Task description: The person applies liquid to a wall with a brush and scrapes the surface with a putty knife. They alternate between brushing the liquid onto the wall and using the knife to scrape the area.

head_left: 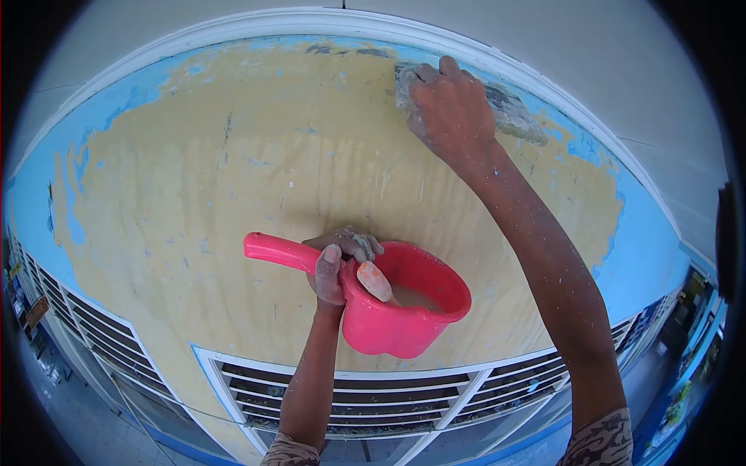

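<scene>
Against the upper right of the patched wall (256,179), my right hand (454,109) is closed on a long, flat trowel (513,113) smeared with grey; its grip is hidden under my fingers. Lower down, my left hand (330,272) grips a pink plastic dipper (396,326) where the handle meets the bowl. Murky tan liquid or paste lies inside the bowl. An orange and whitish rounded piece (374,281), perhaps a tool handle, rests at the dipper's rim beside my left fingers; its other end is hidden.
Light blue paint (39,194) borders the tan patch, and wet streaks run down it. White moulding (311,17) meets the ceiling above. Below are louvred windows (350,396) with white frames. A blue railing (699,342) stands at the far right.
</scene>
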`<action>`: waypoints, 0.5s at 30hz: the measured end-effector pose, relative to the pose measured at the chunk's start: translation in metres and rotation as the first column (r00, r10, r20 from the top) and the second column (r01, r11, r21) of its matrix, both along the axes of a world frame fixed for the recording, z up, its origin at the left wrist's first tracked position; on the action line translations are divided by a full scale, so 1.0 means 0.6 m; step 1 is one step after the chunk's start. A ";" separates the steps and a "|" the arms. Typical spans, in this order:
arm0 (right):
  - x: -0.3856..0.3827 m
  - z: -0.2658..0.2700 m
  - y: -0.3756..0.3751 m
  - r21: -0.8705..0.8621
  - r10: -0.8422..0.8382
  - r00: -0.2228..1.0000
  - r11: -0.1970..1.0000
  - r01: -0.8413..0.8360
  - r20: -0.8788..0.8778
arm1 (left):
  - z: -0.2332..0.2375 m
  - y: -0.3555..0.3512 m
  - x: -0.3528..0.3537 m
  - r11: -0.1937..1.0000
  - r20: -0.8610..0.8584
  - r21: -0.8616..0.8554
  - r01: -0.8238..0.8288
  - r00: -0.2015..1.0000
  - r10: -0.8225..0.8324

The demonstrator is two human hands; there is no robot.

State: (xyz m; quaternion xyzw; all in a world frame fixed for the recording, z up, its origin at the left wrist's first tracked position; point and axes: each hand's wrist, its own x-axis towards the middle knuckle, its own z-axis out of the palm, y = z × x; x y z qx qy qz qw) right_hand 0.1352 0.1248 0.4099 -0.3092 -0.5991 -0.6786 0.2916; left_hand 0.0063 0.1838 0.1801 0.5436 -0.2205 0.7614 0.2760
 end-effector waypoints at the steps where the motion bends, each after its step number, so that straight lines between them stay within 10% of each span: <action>1: 0.001 0.004 -0.001 0.007 0.025 1.000 1.000 -0.025 -0.011 | -0.002 0.004 -0.001 1.000 0.003 0.008 0.012 1.000 -0.012; 15: 0.008 0.005 0.005 0.044 0.031 1.000 0.999 -0.031 0.006 | 0.003 -0.006 0.002 1.000 -0.025 -0.023 0.000 1.000 0.000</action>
